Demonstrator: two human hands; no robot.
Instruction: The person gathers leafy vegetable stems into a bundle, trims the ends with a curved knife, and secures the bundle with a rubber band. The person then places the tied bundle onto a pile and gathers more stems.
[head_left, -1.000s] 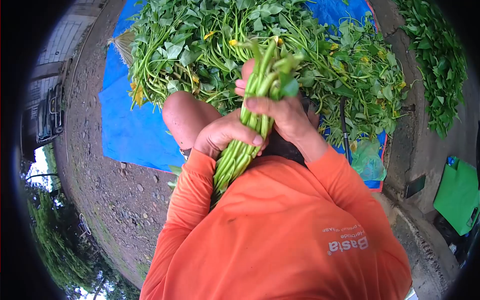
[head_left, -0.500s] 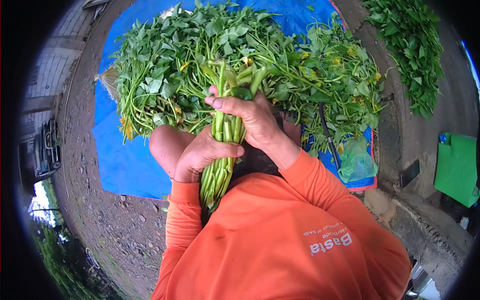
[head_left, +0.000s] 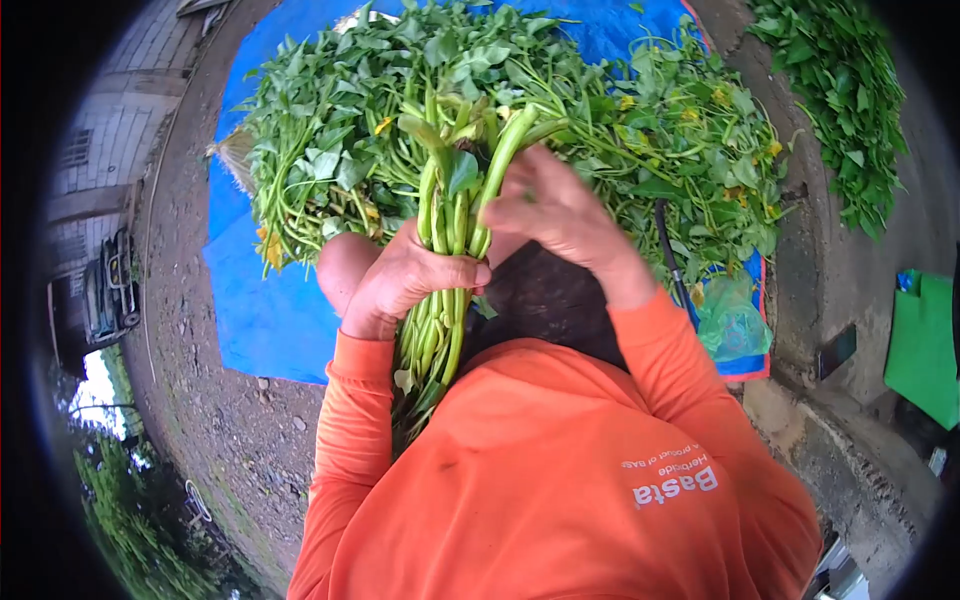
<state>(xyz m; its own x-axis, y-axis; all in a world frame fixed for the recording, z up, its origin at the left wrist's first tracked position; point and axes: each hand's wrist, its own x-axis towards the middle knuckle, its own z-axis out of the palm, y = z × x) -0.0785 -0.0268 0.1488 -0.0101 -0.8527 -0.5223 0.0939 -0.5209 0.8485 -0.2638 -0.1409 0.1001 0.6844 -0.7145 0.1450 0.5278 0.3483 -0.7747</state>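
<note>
My left hand (head_left: 405,277) is wrapped round a bundle of green stems (head_left: 455,225), its thumb lying across the front. The cut, thick ends point up and away from me, and the leafy end hangs down by my orange sleeve. Just right of the bundle's upper part is my right hand (head_left: 555,212), slightly blurred, its fingers apart and holding nothing. Whether it touches the outer stem cannot be made out. Beyond both hands a large heap of leafy stems (head_left: 340,125) with some yellow leaves covers much of a blue tarp (head_left: 265,320).
A black curved handle (head_left: 668,245) lies beside a green plastic bag (head_left: 733,318) at the tarp's right corner. Another leafy pile (head_left: 845,100) is at the upper right. A bright green object (head_left: 925,345) stands at the far right, and gravel ground (head_left: 235,425) lies left.
My right hand has let go of the bundle's upper part and moved right, its fingers opening. My left hand still grips the stems. The camera view has shifted somewhat.
</note>
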